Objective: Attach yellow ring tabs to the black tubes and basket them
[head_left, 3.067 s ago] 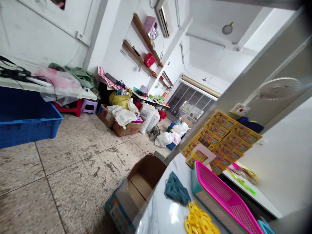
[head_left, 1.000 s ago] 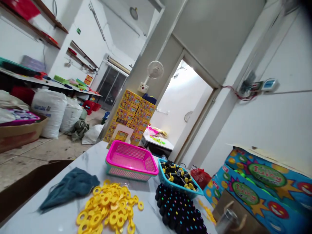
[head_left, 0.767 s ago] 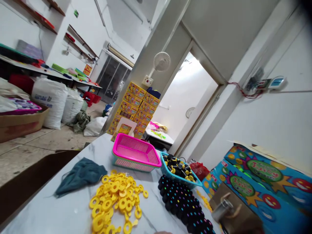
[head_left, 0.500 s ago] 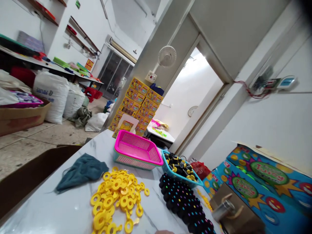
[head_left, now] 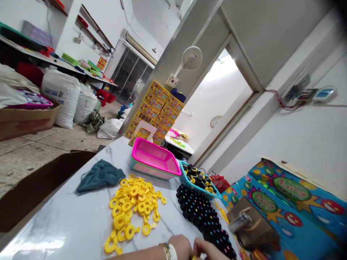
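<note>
My left hand (head_left: 181,247) comes in along the bottom edge, with a bracelet and a white band at the wrist. Its fingers are curled, and what they hold, if anything, is hidden. Close beside it, my right hand (head_left: 207,249) is closed, with a speck of yellow plastic (head_left: 193,258) at its fingertips, mostly cut off by the frame. To the left lies a loose heap of yellow plastic ring pieces with short stems (head_left: 132,202). On the right stand rows of small black pieces with coloured dots on top (head_left: 203,213).
A pink basket (head_left: 155,159) is nested in a teal one. The blue basket (head_left: 187,180) holds black-and-yellow pieces. A dark teal cloth (head_left: 101,176) lies on the marbled table (head_left: 70,220). Printed cartons (head_left: 287,202) and a metal cylinder (head_left: 240,222) stand at right.
Both hands have come up into view at the bottom edge, where only a sliver of skin showed before. The camera view has shifted slightly; the table items look unmoved.
</note>
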`<state>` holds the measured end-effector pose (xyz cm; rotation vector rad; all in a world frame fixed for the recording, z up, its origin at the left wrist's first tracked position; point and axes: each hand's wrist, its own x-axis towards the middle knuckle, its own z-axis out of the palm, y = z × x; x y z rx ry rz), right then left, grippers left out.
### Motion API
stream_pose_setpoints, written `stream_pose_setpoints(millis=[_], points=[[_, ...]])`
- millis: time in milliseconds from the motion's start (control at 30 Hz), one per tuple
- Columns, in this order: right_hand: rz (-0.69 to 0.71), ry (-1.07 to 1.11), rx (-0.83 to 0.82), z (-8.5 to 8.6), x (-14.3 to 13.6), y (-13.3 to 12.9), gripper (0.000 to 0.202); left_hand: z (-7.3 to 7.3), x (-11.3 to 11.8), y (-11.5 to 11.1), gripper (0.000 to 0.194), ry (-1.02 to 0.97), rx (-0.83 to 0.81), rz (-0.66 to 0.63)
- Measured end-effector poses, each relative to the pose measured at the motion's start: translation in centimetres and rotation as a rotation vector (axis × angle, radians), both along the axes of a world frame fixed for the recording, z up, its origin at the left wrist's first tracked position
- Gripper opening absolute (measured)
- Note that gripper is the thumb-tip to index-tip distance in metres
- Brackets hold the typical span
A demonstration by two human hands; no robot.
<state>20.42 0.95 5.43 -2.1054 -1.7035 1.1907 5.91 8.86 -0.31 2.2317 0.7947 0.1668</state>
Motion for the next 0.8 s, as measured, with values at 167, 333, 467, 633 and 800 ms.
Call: stream_pose_setpoints(millis=[167,333,467,633,800], points=[[-0.185,0.216,0.113,-1.1,-1.9,-3.1,0.035,1.7,-2.7,-2.0,0.041,0.056,0.190,-0.150],[-0.363,0.536,0.126,-2.1,-2.3,-5.3,0.038,2.4,-1.6,-1.7,0.055,0.051,0.173,-0.275],[-0.392,0.668,0.188,-2.7,-3.4,-6.8,0.035,2.3,-3.4,-3.4,0.054,0.135,0.269,-0.213],[-0.137,0.587,0.307,-3.7,-7.2,-10.4,0.015,3.0,-11.5,-5.0,0.042,0.055,0.559,0.125],[0.145,0.301,0.611,-5.3,-10.3,-12.6,0.013,3.4,-15.7,-1.3,0.028,0.249,0.750,0.417]])
